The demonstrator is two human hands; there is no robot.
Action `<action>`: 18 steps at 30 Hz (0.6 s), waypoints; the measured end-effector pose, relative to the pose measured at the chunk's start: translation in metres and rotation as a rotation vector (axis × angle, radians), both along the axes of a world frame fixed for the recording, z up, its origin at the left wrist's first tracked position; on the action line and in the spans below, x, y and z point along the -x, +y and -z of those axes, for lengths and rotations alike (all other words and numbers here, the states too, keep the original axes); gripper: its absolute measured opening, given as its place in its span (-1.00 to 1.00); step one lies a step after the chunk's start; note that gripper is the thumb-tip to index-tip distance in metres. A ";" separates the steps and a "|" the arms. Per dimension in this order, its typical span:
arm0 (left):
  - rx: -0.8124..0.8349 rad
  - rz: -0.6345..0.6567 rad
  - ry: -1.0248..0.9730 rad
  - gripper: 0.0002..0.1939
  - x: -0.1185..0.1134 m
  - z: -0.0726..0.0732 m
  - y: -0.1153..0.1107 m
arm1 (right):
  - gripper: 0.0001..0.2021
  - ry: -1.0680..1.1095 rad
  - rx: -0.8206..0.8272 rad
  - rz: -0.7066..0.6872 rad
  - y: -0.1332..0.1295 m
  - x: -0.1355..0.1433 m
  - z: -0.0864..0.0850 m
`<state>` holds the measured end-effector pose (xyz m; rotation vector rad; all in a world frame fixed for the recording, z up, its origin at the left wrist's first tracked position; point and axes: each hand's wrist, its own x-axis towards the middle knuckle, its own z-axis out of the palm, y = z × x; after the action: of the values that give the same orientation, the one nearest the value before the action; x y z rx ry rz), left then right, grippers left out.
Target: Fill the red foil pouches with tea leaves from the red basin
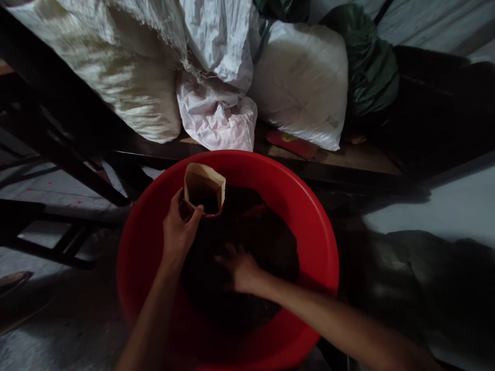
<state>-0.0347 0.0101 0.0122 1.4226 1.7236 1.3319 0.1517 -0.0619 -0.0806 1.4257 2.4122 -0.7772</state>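
Brown paper bag [204,178], its crisp-edged mouth gaping in a squared ring, stands out at the centre-left of the frame above the far part of a round, smooth red plastic basin [319,242]. A person's left hand [181,224] is clamped on the bag's near side, thumb at the rim; the right hand [243,270] lies over dark material [270,245] in the basin, fingers spread apart and grasping nothing visible. Shadow and blur obscure the right fingertips, and whether they dip into the material cannot be told; its grain and the bag's dark inside are equally hard to read. Across the top of the frame, a creased, frayed woven sack [135,82], a crumpled pinkish sack [218,116], a plump white sack [303,77] and a wrinkled dark green sack [373,67] crowd a dark surface [375,158], several cut off by the upper edge. Both forearms run out at the bottom.
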 end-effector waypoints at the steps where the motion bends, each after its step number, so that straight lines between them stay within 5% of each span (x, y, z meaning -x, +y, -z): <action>1: 0.006 0.007 0.005 -0.33 0.001 -0.001 -0.001 | -0.14 -0.011 -0.025 0.010 -0.008 0.001 -0.002; 5: 0.001 0.041 0.138 -0.31 0.009 -0.004 -0.007 | -0.49 0.206 -0.008 0.166 -0.012 -0.006 -0.025; 10: -0.066 0.077 0.171 -0.40 0.016 -0.004 -0.014 | -0.66 0.822 -0.155 0.364 0.020 -0.017 -0.113; 13: -0.106 0.086 0.143 -0.41 0.014 -0.001 -0.013 | -0.66 0.971 -0.290 0.379 0.056 -0.004 -0.159; 18: -0.148 0.073 0.123 -0.40 0.010 0.005 -0.012 | -0.57 1.065 -0.344 0.316 0.116 0.018 -0.174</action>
<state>-0.0446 -0.0018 0.0068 1.6650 1.6609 1.3823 0.1338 0.0540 0.0931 1.8654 3.2235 -1.5745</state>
